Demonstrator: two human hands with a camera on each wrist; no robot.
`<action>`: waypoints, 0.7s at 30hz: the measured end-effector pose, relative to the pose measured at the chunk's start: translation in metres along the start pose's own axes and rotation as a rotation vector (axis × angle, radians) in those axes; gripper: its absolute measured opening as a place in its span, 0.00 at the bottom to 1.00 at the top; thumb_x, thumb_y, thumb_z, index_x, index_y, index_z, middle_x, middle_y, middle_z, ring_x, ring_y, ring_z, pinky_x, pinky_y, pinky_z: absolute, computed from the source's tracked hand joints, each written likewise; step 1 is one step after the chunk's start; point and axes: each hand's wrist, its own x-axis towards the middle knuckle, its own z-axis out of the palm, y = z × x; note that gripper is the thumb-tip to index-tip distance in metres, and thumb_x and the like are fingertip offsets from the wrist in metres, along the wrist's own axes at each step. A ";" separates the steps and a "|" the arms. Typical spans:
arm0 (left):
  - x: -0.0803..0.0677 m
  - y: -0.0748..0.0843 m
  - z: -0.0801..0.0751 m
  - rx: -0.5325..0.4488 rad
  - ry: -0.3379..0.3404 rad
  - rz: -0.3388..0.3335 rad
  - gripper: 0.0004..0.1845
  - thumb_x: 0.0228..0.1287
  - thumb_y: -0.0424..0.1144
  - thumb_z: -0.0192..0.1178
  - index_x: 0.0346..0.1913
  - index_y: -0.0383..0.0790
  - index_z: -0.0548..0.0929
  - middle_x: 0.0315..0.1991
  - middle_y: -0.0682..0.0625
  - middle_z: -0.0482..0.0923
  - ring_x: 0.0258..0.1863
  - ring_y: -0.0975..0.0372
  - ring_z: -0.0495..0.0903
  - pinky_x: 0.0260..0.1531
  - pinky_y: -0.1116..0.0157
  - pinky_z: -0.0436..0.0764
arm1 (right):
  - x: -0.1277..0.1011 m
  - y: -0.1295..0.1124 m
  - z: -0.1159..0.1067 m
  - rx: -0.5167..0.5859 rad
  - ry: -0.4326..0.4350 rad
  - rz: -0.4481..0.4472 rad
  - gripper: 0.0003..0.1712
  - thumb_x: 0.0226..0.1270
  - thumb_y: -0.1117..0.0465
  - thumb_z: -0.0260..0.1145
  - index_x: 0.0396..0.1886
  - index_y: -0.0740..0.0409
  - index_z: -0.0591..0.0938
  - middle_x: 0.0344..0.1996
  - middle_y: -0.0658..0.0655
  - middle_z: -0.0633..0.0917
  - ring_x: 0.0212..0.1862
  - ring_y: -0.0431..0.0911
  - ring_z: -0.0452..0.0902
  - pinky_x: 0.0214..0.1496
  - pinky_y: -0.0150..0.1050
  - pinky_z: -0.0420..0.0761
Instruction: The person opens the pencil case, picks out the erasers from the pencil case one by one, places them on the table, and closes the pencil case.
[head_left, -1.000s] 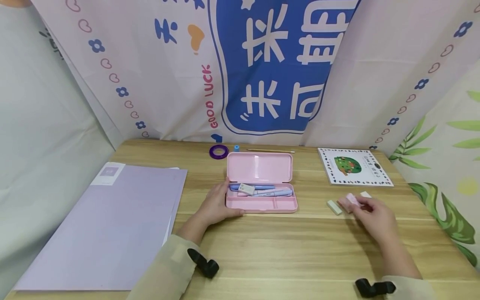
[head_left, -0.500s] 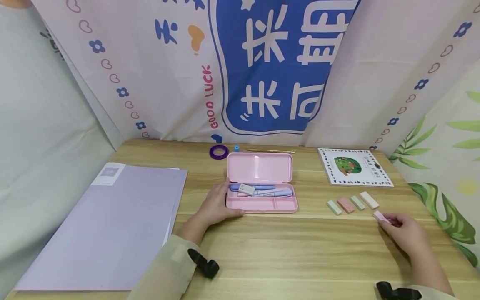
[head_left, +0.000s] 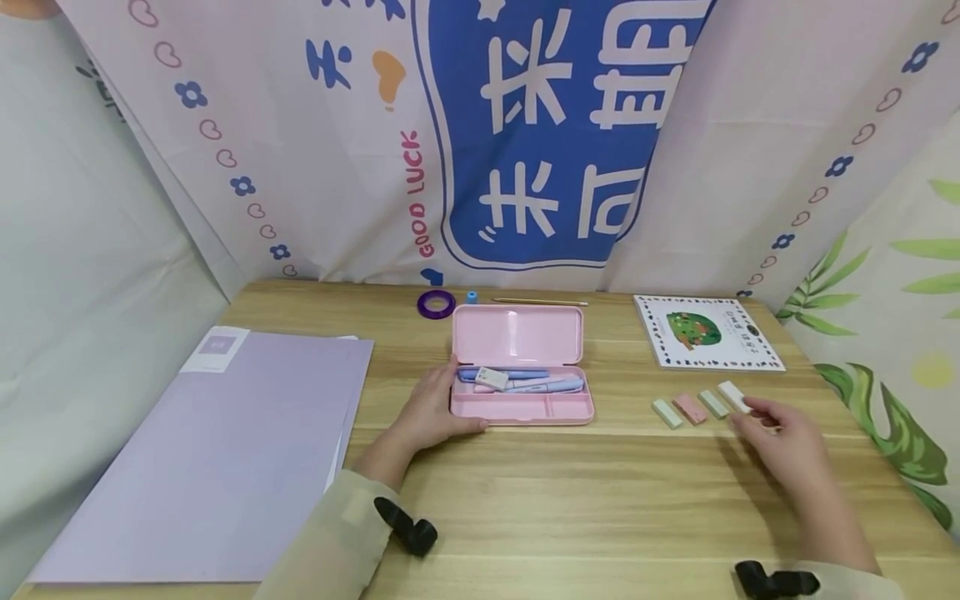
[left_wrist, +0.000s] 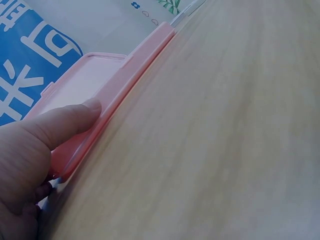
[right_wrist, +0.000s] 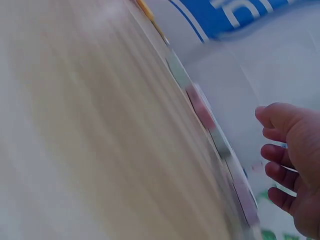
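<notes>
My left hand [head_left: 429,410] grips the left end of an open pink pencil case [head_left: 517,408], the thumb along its front edge [left_wrist: 135,65]. Inside the case's back compartment lie several blue and pink pens [head_left: 543,385] and a small whitish eraser [head_left: 492,379]. My right hand [head_left: 787,442] holds nothing; in the right wrist view its fingers are loosely bent in the air. Near it is a row of small block erasers: a pale green one [head_left: 666,413], a pink one [head_left: 690,408], a green one [head_left: 713,404] and a white one [head_left: 732,395]. A pale pink eraser [right_wrist: 245,200] ends the row, hidden behind the hand in the head view.
A large lilac folder [head_left: 225,458] covers the table's left side. Behind the case are a purple tape roll [head_left: 437,315], a small blue item [head_left: 472,297] and a pencil [head_left: 540,302]. A white picture booklet [head_left: 708,333] lies at the back right, before a printed curtain [head_left: 360,208].
My right hand carried the pale pink eraser right, past the others, and let it go at the row's right end. The hand has since shifted back left. My left hand stays on the case.
</notes>
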 end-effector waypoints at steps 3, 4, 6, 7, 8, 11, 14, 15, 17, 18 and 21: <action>0.001 -0.001 0.000 -0.002 0.001 0.001 0.66 0.44 0.57 0.76 0.79 0.41 0.43 0.78 0.40 0.51 0.78 0.43 0.47 0.76 0.43 0.50 | 0.004 -0.027 0.015 0.031 -0.022 -0.098 0.30 0.69 0.47 0.63 0.59 0.67 0.78 0.49 0.70 0.82 0.47 0.50 0.77 0.46 0.44 0.76; 0.001 -0.002 -0.001 -0.004 0.001 0.002 0.66 0.44 0.57 0.76 0.79 0.41 0.43 0.78 0.40 0.51 0.78 0.43 0.46 0.76 0.43 0.49 | 0.006 -0.037 0.021 0.036 -0.034 -0.129 0.29 0.70 0.48 0.63 0.59 0.66 0.78 0.50 0.70 0.82 0.49 0.54 0.77 0.49 0.49 0.77; 0.002 -0.002 -0.001 -0.006 0.001 0.002 0.66 0.44 0.56 0.76 0.79 0.41 0.43 0.78 0.40 0.51 0.78 0.43 0.46 0.76 0.43 0.49 | 0.009 -0.056 0.034 0.055 -0.060 -0.195 0.28 0.70 0.49 0.63 0.59 0.67 0.78 0.50 0.70 0.82 0.52 0.61 0.77 0.53 0.57 0.77; 0.002 -0.003 0.000 -0.008 0.000 0.002 0.66 0.44 0.56 0.76 0.79 0.42 0.43 0.78 0.40 0.51 0.78 0.43 0.46 0.76 0.43 0.49 | 0.011 -0.065 0.040 0.066 -0.071 -0.224 0.27 0.70 0.50 0.63 0.58 0.66 0.78 0.50 0.69 0.82 0.52 0.61 0.77 0.55 0.58 0.77; 0.002 -0.003 0.000 -0.008 -0.001 0.003 0.66 0.44 0.56 0.76 0.79 0.42 0.43 0.78 0.40 0.51 0.78 0.43 0.46 0.76 0.44 0.49 | 0.013 -0.074 0.048 0.073 -0.078 -0.256 0.26 0.69 0.52 0.64 0.58 0.66 0.79 0.49 0.68 0.83 0.52 0.61 0.78 0.56 0.58 0.77; 0.002 -0.003 0.000 -0.007 -0.003 0.005 0.67 0.44 0.57 0.76 0.79 0.42 0.42 0.78 0.40 0.50 0.78 0.44 0.46 0.76 0.44 0.49 | 0.017 -0.100 0.069 0.110 -0.109 -0.315 0.23 0.67 0.55 0.66 0.57 0.64 0.80 0.50 0.66 0.84 0.53 0.60 0.78 0.58 0.58 0.77; 0.002 -0.002 0.001 -0.006 -0.003 0.006 0.66 0.44 0.57 0.76 0.79 0.42 0.42 0.78 0.40 0.51 0.78 0.44 0.47 0.76 0.44 0.49 | 0.020 -0.126 0.090 0.140 -0.144 -0.345 0.21 0.66 0.55 0.68 0.55 0.60 0.82 0.49 0.63 0.85 0.54 0.57 0.78 0.58 0.57 0.78; 0.002 -0.002 0.001 -0.007 -0.002 0.006 0.66 0.45 0.56 0.76 0.79 0.42 0.42 0.78 0.40 0.51 0.78 0.44 0.47 0.76 0.44 0.49 | 0.021 -0.135 0.097 0.154 -0.156 -0.353 0.21 0.65 0.55 0.68 0.55 0.59 0.83 0.48 0.62 0.85 0.53 0.56 0.79 0.57 0.55 0.78; 0.001 -0.002 0.000 -0.006 -0.002 0.004 0.66 0.45 0.56 0.76 0.79 0.42 0.42 0.78 0.40 0.51 0.78 0.44 0.47 0.76 0.44 0.49 | 0.022 -0.150 0.110 0.179 -0.170 -0.378 0.20 0.63 0.55 0.69 0.53 0.59 0.84 0.47 0.60 0.85 0.52 0.54 0.79 0.56 0.53 0.79; 0.001 -0.001 0.000 -0.006 -0.002 0.003 0.66 0.45 0.56 0.76 0.79 0.42 0.42 0.78 0.41 0.51 0.78 0.44 0.47 0.76 0.44 0.49 | 0.022 -0.157 0.116 0.188 -0.180 -0.386 0.20 0.63 0.55 0.70 0.52 0.59 0.84 0.46 0.59 0.85 0.51 0.53 0.79 0.56 0.52 0.79; 0.001 -0.001 0.000 -0.005 -0.006 0.005 0.66 0.45 0.56 0.76 0.79 0.42 0.43 0.78 0.41 0.51 0.78 0.44 0.47 0.76 0.44 0.50 | 0.023 -0.175 0.133 0.211 -0.191 -0.417 0.19 0.61 0.56 0.71 0.50 0.60 0.85 0.45 0.58 0.86 0.49 0.52 0.79 0.55 0.50 0.79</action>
